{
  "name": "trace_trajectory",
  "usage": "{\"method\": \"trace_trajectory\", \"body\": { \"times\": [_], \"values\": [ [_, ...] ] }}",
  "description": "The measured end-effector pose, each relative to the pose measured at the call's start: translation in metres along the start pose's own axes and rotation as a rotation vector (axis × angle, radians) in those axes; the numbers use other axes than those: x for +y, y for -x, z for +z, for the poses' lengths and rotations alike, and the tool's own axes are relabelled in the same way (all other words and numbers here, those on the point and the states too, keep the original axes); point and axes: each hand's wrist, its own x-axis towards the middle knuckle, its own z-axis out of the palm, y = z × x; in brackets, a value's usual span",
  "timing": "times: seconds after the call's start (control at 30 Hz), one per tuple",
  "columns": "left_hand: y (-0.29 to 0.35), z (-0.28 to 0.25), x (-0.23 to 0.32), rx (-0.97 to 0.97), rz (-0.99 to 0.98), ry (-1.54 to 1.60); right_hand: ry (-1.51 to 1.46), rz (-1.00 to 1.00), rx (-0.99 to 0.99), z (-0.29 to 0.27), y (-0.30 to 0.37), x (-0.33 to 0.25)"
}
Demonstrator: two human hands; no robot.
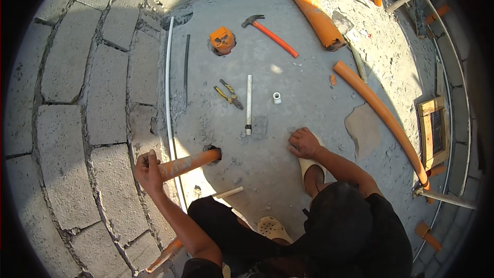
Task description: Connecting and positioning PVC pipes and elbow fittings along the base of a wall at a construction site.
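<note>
My left hand (149, 172) is closed, thumb and fingers pinched together, right at the raised end of an orange pipe (188, 164). Anything between those fingers is too small or hidden to name. The pipe's lower end sits in a dark hole in the concrete floor. My right hand (304, 144) hangs low in front of my right clog (307, 166), its fingers curled downward; their undersides are hidden. Ahead lie yellow-and-black pliers (229, 94), a short white pipe (249, 104) with a dark band near one end, and a small white pipe fitting (277, 98).
A claw hammer (272, 37) with a red handle lies farther off, right of an orange pipe stub (222, 40) in the floor. A thick orange pipe (315, 14) and a long one (383, 113) lie rightward. A block wall (67, 159) rises left, beside a thin white pipe (169, 87).
</note>
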Motion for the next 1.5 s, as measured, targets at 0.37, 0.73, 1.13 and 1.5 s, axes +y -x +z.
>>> {"method": "trace_trajectory", "body": {
  "times": [0.37,0.73,1.13,1.5],
  "values": [
    [-0.007,-0.009,-0.014,0.015,0.004,-0.003,-0.011,-0.012,0.014,0.002,-0.002,-0.005],
    [-0.014,-0.013,-0.022,0.010,0.040,-0.031,-0.017,-0.003,0.022,0.004,-0.004,-0.006],
    [-0.014,-0.016,-0.018,0.031,0.015,-0.058,-0.032,-0.014,0.026,0.004,-0.006,-0.007],
    [-0.006,-0.005,-0.015,0.011,0.014,0.024,-0.009,0.000,0.006,0.003,0.002,-0.003]
  ]
}}
